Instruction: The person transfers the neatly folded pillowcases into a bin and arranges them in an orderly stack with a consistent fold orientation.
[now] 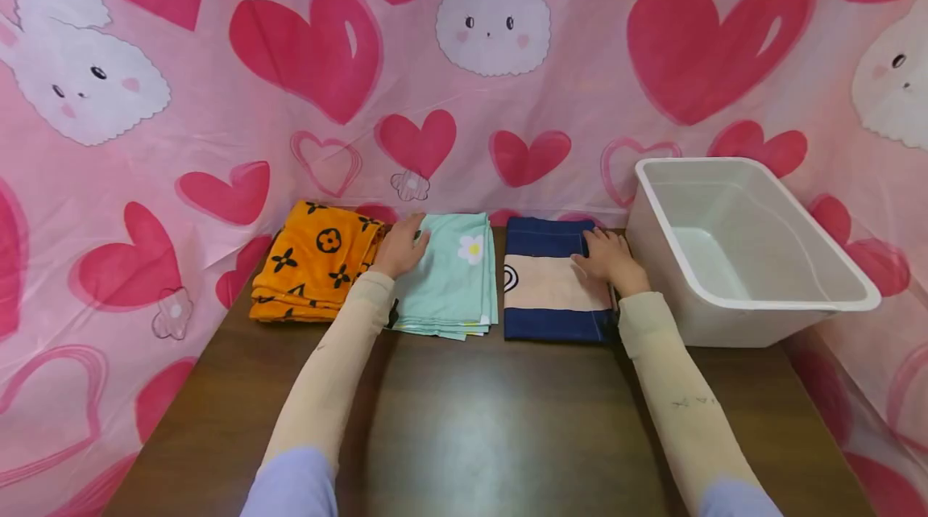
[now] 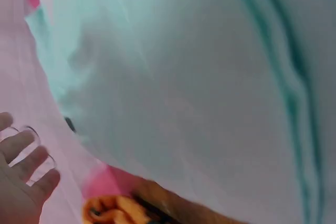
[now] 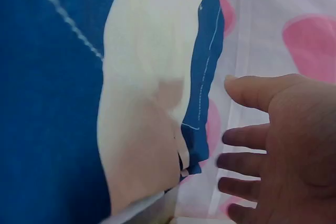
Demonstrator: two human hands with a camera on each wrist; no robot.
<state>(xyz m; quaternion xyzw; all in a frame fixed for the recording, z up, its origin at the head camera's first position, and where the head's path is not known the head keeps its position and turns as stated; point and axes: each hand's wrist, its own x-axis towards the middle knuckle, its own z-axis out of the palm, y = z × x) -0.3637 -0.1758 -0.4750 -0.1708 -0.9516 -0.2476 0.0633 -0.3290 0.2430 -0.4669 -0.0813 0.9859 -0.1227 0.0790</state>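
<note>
A folded mint-green cloth (image 1: 449, 279) with a white daisy lies in the middle. My left hand (image 1: 400, 247) is over its left edge, fingers loosely extended; the left wrist view shows the fingers (image 2: 32, 163) spread and holding nothing. Right of it lies a folded navy and beige cloth (image 1: 554, 282). My right hand (image 1: 615, 261) is over its right edge, beside the bin. In the right wrist view the thumb and fingers (image 3: 244, 165) are straight and hold nothing. Whether either palm touches cloth, I cannot tell.
A folded orange cloth (image 1: 326, 259) with black motifs lies at the left. A white plastic bin (image 1: 725, 322) stands at the right, its inside bare. All rest on a dark wooden table (image 1: 493, 420). A pink curtain (image 1: 478, 110) with hearts and rabbits hangs behind and at both sides.
</note>
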